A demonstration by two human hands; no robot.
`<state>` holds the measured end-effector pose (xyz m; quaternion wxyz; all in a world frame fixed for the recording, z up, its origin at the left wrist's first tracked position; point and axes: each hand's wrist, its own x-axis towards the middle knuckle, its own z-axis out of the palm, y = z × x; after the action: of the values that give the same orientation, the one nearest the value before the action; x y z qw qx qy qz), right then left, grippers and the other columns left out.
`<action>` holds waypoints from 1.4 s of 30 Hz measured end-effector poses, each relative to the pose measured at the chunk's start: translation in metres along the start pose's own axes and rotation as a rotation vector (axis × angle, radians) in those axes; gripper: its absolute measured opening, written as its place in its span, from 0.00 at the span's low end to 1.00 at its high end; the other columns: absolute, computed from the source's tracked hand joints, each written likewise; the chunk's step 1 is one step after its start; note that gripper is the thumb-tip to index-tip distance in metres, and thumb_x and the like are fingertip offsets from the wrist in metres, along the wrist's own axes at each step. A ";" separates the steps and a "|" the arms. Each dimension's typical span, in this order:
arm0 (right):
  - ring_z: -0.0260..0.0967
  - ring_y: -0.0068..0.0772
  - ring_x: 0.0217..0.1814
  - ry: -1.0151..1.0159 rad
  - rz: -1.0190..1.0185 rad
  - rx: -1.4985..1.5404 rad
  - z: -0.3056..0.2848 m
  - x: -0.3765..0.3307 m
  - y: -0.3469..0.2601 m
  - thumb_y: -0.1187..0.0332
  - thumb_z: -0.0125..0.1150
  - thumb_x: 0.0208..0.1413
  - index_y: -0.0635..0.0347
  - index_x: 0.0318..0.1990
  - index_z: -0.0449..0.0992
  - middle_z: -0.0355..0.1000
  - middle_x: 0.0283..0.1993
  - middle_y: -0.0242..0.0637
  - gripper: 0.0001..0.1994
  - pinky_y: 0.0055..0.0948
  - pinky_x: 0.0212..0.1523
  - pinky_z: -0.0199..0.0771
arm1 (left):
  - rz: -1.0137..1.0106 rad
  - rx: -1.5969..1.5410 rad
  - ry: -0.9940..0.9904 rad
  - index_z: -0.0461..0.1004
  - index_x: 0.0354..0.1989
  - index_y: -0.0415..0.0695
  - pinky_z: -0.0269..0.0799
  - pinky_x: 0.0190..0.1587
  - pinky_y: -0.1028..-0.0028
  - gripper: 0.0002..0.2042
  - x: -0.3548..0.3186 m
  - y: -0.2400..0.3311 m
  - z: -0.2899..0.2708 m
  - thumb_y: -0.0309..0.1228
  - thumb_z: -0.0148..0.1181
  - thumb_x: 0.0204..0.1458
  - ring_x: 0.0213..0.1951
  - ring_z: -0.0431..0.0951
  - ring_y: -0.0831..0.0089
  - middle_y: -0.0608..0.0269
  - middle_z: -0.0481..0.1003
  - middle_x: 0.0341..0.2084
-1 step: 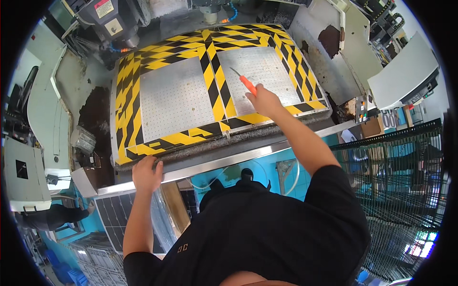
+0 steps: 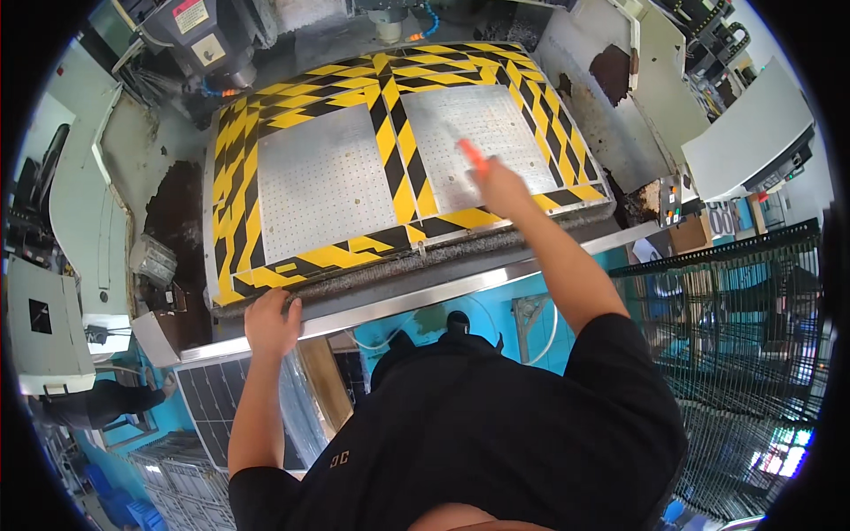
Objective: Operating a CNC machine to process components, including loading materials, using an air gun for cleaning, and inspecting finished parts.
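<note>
My right hand point(image 2: 503, 188) is closed around the orange handle of a slim hand tool point(image 2: 473, 154). It hovers over the right panel of the dotted metal plate point(image 2: 328, 186). Motion blurs the tool, and its thin metal tip hardly shows. Yellow and black striped tape point(image 2: 382, 142) frames the plate and divides it into two panels. At the near left corner, my left hand point(image 2: 273, 320) lies on the machine's front edge, fingers stretched forward and thumb apart, holding nothing.
Machine spindles point(image 2: 212, 40) hang beyond the plate, with bendable blue and orange nozzles point(image 2: 432, 22). A metal rail point(image 2: 398, 305) runs along the front. At right stand a small button panel point(image 2: 670, 203) and dark stacked racks point(image 2: 735, 336). Another person's dark-clothed leg point(image 2: 111, 403) shows at far left.
My right hand has shifted slightly right and nearer to me with the orange-handled tool, which is now blurred. My left hand stays in place.
</note>
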<state>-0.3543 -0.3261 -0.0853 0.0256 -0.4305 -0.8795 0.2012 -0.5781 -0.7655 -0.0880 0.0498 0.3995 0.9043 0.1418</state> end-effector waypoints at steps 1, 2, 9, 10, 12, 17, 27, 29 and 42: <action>0.76 0.64 0.45 0.116 0.123 0.042 0.000 0.003 0.047 0.48 0.52 0.63 0.68 0.47 0.67 0.77 0.39 0.61 0.25 0.56 0.46 0.75 | 0.007 -0.006 -0.033 0.79 0.43 0.43 0.65 0.58 0.59 0.16 0.005 0.004 -0.001 0.42 0.59 0.54 0.52 0.76 0.57 0.55 0.79 0.48; 0.76 0.63 0.45 0.136 0.220 0.041 -0.014 -0.007 0.071 0.49 0.51 0.64 0.68 0.47 0.67 0.77 0.39 0.60 0.25 0.55 0.45 0.75 | 0.022 -0.010 -0.048 0.79 0.43 0.43 0.65 0.58 0.59 0.16 0.005 0.001 0.000 0.42 0.59 0.54 0.52 0.76 0.57 0.55 0.79 0.48; 0.78 0.60 0.40 0.010 0.279 -0.194 -0.045 -0.116 0.070 0.50 0.56 0.61 0.62 0.48 0.66 0.78 0.36 0.55 0.23 0.51 0.42 0.76 | 0.011 0.031 -0.041 0.79 0.44 0.43 0.65 0.57 0.59 0.16 0.008 -0.005 0.007 0.42 0.58 0.56 0.52 0.76 0.57 0.55 0.78 0.49; 0.78 0.60 0.39 0.036 0.338 -0.149 -0.056 -0.125 0.090 0.49 0.56 0.61 0.62 0.47 0.66 0.79 0.35 0.54 0.23 0.51 0.41 0.76 | 0.008 0.010 -0.055 0.79 0.44 0.43 0.66 0.56 0.59 0.16 0.011 -0.005 0.007 0.42 0.58 0.56 0.52 0.77 0.56 0.55 0.78 0.49; 0.78 0.58 0.35 0.039 0.381 -0.225 -0.063 -0.151 0.084 0.50 0.56 0.62 0.61 0.46 0.66 0.78 0.31 0.51 0.21 0.52 0.36 0.77 | 0.033 -0.003 -0.064 0.79 0.44 0.43 0.66 0.56 0.60 0.16 0.009 -0.006 0.007 0.42 0.57 0.57 0.51 0.77 0.55 0.55 0.78 0.49; 0.78 0.55 0.32 -0.122 0.031 -0.309 -0.052 -0.208 0.019 0.52 0.56 0.62 0.61 0.43 0.69 0.78 0.29 0.48 0.19 0.50 0.31 0.76 | 0.023 -0.006 -0.078 0.78 0.44 0.43 0.66 0.55 0.59 0.15 0.007 -0.006 0.006 0.41 0.56 0.57 0.51 0.77 0.54 0.54 0.79 0.48; 0.76 0.59 0.37 -0.092 0.209 -0.183 -0.069 -0.188 0.070 0.51 0.57 0.61 0.62 0.45 0.67 0.77 0.34 0.54 0.21 0.54 0.38 0.73 | 0.034 -0.004 -0.030 0.79 0.44 0.44 0.67 0.55 0.60 0.17 0.006 -0.006 0.006 0.44 0.58 0.56 0.50 0.78 0.57 0.55 0.79 0.47; 0.76 0.60 0.35 -0.192 0.058 -0.262 -0.049 -0.190 0.020 0.52 0.58 0.61 0.62 0.44 0.66 0.76 0.31 0.54 0.20 0.54 0.35 0.73 | 0.034 0.001 -0.009 0.79 0.43 0.44 0.67 0.55 0.60 0.17 0.004 -0.009 0.007 0.44 0.58 0.56 0.50 0.78 0.57 0.56 0.79 0.46; 0.75 0.56 0.32 -0.303 -0.663 -0.108 0.012 -0.183 -0.170 0.56 0.61 0.59 0.64 0.40 0.65 0.75 0.27 0.49 0.19 0.48 0.35 0.74 | 0.063 0.028 0.041 0.79 0.41 0.43 0.69 0.51 0.60 0.16 0.002 -0.010 0.004 0.43 0.58 0.55 0.48 0.78 0.57 0.57 0.80 0.44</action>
<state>-0.3692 -0.5642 -0.0090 -0.0640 -0.0882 -0.9743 0.1970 -0.5855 -0.7693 -0.0947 0.0212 0.4253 0.8941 0.1386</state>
